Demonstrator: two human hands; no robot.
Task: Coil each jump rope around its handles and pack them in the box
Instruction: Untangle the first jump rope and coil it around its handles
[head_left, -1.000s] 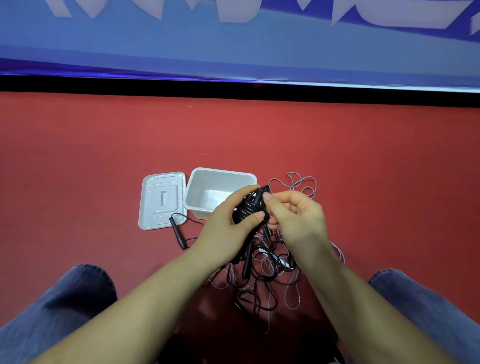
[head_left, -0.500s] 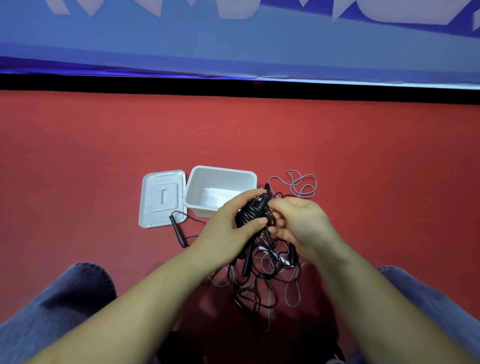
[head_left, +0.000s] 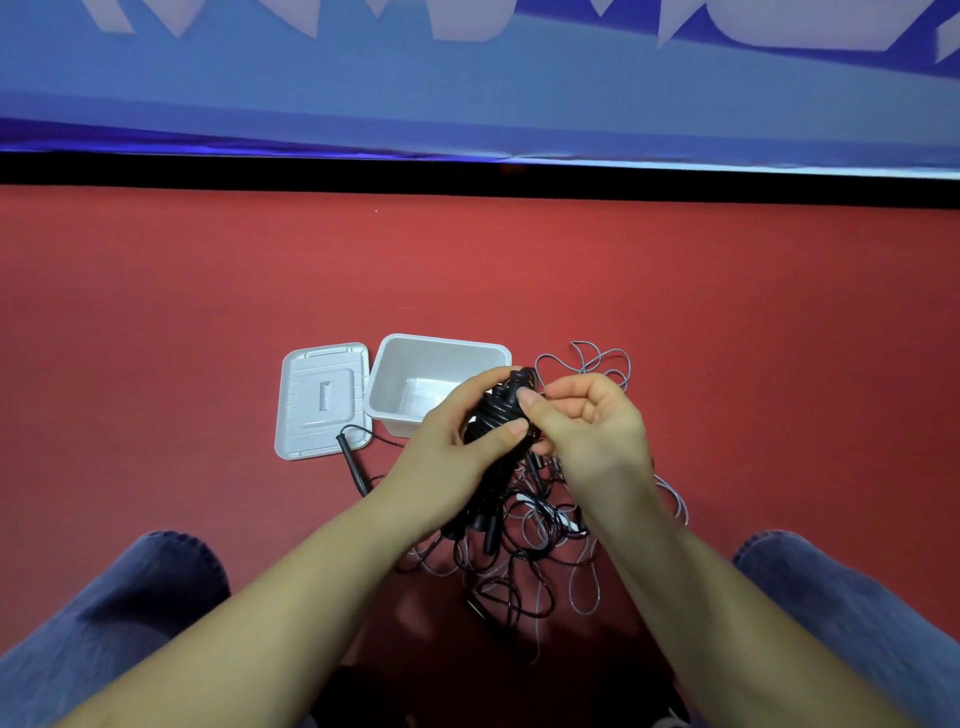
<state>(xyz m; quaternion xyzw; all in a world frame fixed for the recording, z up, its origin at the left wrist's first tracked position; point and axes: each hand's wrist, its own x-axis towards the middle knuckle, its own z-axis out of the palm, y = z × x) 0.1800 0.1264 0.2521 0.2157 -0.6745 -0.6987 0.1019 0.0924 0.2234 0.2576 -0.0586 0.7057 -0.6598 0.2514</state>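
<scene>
My left hand grips a black jump rope bundle, its cord coiled around the handles, held just above the floor in front of the white box. My right hand pinches the thin cord at the top end of the bundle with thumb and fingers. Under both hands lies a tangled pile of loose ropes, black and grey. One black handle lies to the left, its cord crossing the corner of the lid. The box stands open with nothing visible inside.
The white lid lies flat left of the box on the red floor. A loop of grey cord lies right of the box. My knees in blue jeans flank the pile. A blue wall runs behind.
My right hand has come up from beside the bundle to its top end and now pinches the cord there. The left hand keeps its grip and barely moved.
</scene>
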